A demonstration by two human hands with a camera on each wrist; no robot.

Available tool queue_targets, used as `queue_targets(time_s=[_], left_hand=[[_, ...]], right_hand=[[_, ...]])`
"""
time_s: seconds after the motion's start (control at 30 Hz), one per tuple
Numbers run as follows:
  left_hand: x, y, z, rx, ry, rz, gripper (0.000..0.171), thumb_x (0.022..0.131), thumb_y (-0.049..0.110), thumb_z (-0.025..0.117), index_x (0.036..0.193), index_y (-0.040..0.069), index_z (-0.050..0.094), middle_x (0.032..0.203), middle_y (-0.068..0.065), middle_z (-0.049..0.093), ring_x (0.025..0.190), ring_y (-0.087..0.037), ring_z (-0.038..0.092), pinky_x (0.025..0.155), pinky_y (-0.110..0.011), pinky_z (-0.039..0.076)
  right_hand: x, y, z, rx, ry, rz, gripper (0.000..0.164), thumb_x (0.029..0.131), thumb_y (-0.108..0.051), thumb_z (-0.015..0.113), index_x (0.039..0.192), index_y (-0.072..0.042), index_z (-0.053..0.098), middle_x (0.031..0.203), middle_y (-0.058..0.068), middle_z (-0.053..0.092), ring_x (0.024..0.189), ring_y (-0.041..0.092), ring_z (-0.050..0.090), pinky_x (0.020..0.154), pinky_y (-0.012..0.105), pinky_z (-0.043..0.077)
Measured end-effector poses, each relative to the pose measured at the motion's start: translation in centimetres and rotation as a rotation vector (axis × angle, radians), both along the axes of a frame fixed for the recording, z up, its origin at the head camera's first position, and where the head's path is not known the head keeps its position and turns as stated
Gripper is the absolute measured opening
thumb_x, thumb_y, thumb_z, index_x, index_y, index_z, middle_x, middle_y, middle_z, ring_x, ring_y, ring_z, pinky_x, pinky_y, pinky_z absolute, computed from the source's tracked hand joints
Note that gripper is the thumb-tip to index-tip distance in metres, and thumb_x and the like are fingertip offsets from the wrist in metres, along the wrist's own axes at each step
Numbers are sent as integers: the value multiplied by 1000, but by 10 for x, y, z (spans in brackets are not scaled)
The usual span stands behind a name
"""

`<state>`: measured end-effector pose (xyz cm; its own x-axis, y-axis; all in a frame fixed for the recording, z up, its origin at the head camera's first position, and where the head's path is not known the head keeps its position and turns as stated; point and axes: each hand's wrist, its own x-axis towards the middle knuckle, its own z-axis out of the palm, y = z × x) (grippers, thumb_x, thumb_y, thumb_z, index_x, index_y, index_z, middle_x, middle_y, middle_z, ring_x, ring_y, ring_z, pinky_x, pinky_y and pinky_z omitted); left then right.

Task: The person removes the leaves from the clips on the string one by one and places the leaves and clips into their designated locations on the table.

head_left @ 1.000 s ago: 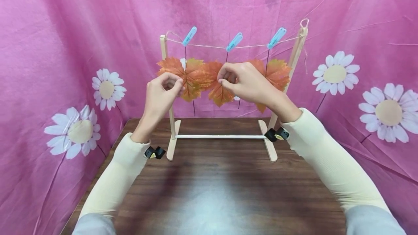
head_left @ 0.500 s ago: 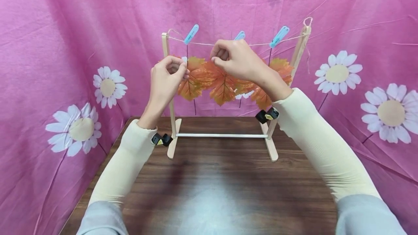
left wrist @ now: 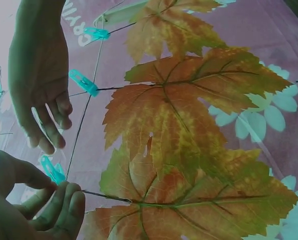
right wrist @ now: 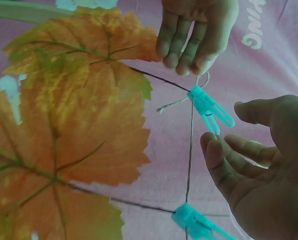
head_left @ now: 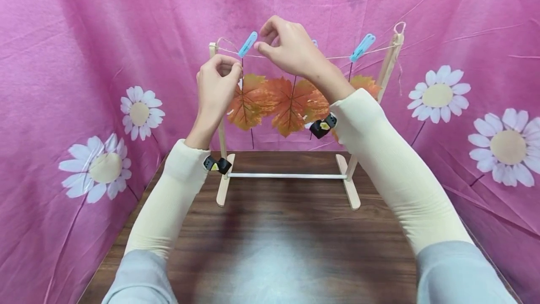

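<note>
Three orange leaves hang by dark stems from a string, each held by a blue clothespin. My right hand [head_left: 288,43] is raised beside the left clothespin [head_left: 247,44]; in the right wrist view its thumb and fingers [right wrist: 216,150] stand spread around that clothespin [right wrist: 208,109], apart from it. My left hand [head_left: 217,83] is just below, its bent fingertips close to the stem of the left leaf [head_left: 249,107]. That stem [right wrist: 161,79] shows unbroken in the right wrist view. The middle leaf [head_left: 291,107] is in plain sight; my right forearm partly hides the right leaf [head_left: 366,86].
A wooden stand with a left post [head_left: 213,62], a right post [head_left: 390,64] and a white crossbar [head_left: 287,176] carries the string. It stands on a dark wooden table [head_left: 270,229]. A pink cloth [head_left: 181,8] with white daisies hangs behind and at both sides.
My right hand has risen from the middle leaf, moving up and left to the left clothespin. My left hand has moved up from the left leaf towards its stem.
</note>
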<state>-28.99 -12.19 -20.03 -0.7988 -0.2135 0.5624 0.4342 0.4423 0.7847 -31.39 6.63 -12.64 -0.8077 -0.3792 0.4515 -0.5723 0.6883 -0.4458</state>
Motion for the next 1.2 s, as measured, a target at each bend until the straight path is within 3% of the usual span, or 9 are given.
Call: queue_targets(time_s=[0.1, 0.23, 0.4, 0.6, 0.87, 1.07, 1.2], left_hand=[[-2, 1, 3, -2, -20, 30, 18, 99, 17, 65, 109, 9, 78, 89, 0, 76, 77, -6, 65, 76, -20, 50], [-5, 2, 5, 3, -48, 55, 21, 100, 15, 65, 114, 8, 78, 100, -6, 80, 86, -8, 69, 80, -20, 52], [-10, 4, 7, 22, -52, 47, 22, 100, 14, 65, 116, 7, 79, 109, -10, 82, 93, -9, 75, 87, -20, 56], [-16, 7, 8, 83, -66, -1, 19, 101, 12, 68, 113, 3, 79, 104, -12, 83, 87, -9, 77, 88, -21, 60], [-20, 8, 6, 192, -83, -58, 16, 98, 10, 72, 109, 1, 78, 91, -4, 81, 83, -9, 77, 85, -21, 64], [-26, 8, 5, 302, -57, -127, 9, 95, 4, 74, 99, -3, 77, 75, 3, 73, 79, -16, 78, 80, -23, 67], [-28, 8, 5, 316, -55, -134, 7, 94, 3, 74, 95, -3, 77, 73, 3, 73, 72, -13, 76, 76, -22, 66]], right_hand=[[-5, -7, 5, -6, -35, -41, 47, 107, -40, 60, 144, -10, 58, 137, 5, 69, 126, 17, 63, 108, 29, 53], [-11, -14, 9, -15, -105, -64, 56, 107, -49, 57, 150, -12, 54, 146, 3, 65, 130, 16, 63, 108, 26, 53], [-16, -21, 10, -70, -195, -39, 60, 108, -51, 57, 153, -12, 52, 150, 5, 64, 105, 14, 72, 87, 22, 61], [-19, -24, 7, -108, -218, -37, 54, 107, -50, 60, 147, -14, 60, 138, 4, 72, 86, 7, 68, 79, 22, 59], [-22, -24, 4, -175, -251, -25, 45, 105, -42, 66, 139, -13, 66, 129, 5, 74, 89, 8, 69, 81, 23, 57], [-25, -25, 4, -238, -279, -6, 38, 104, -36, 71, 133, -12, 71, 119, 4, 75, 88, 10, 69, 80, 24, 56], [-25, -25, 4, -270, -280, 4, 34, 103, -33, 73, 130, -12, 73, 114, 4, 77, 86, 10, 69, 77, 24, 55]])
